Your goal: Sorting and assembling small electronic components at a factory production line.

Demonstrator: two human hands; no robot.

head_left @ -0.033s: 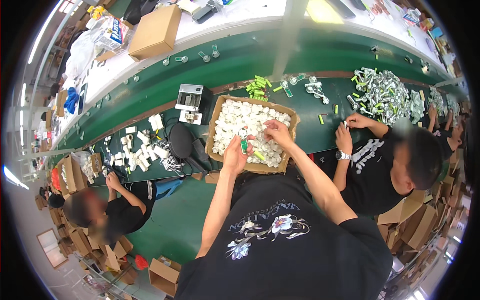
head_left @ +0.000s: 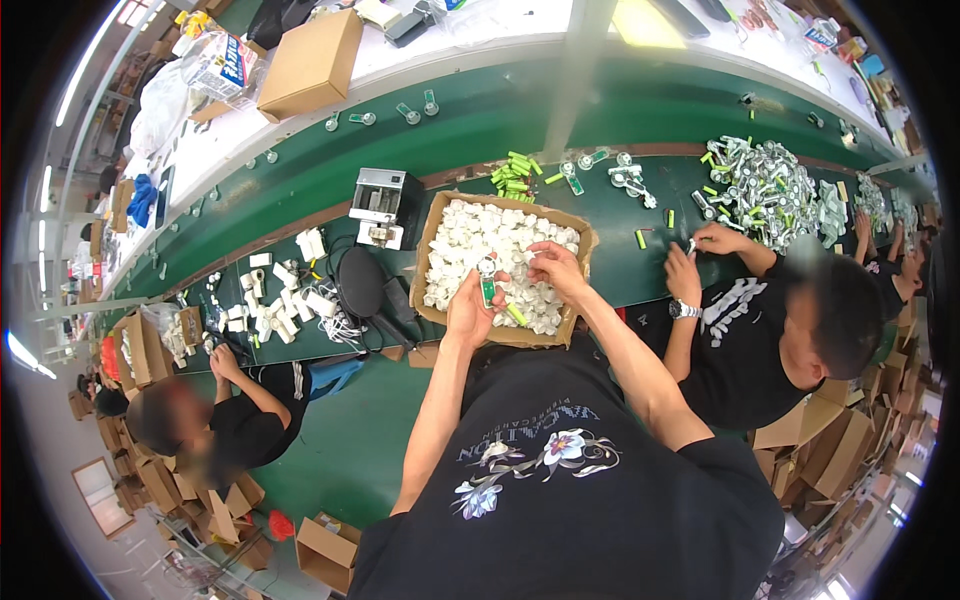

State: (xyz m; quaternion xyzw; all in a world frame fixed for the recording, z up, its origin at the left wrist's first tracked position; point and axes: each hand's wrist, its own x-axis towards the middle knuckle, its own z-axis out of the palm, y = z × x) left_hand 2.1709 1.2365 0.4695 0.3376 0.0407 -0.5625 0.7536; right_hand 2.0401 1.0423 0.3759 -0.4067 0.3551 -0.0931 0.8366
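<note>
My left hand (head_left: 470, 314) is closed on a small green circuit board (head_left: 488, 291) with a round white piece at its top end. A lime-green battery cell (head_left: 516, 314) shows just right of that hand; whether it is joined to the board I cannot tell. Beside it, my right hand (head_left: 562, 272) pinches a small white plastic part (head_left: 532, 258). Both hands are over an open cardboard box (head_left: 589, 240) full of similar white plastic parts (head_left: 470, 232).
Behind the box lie green battery cells (head_left: 514, 178), with a metal-fronted device (head_left: 383, 207) to their left. White housings (head_left: 285, 300) cover the left bench. On the right, a co-worker's hands (head_left: 684, 272) work near a heap of board assemblies (head_left: 765, 190).
My hands and the pieces in them stay almost where they were. The right-hand co-worker's near hand has shifted slightly left.
</note>
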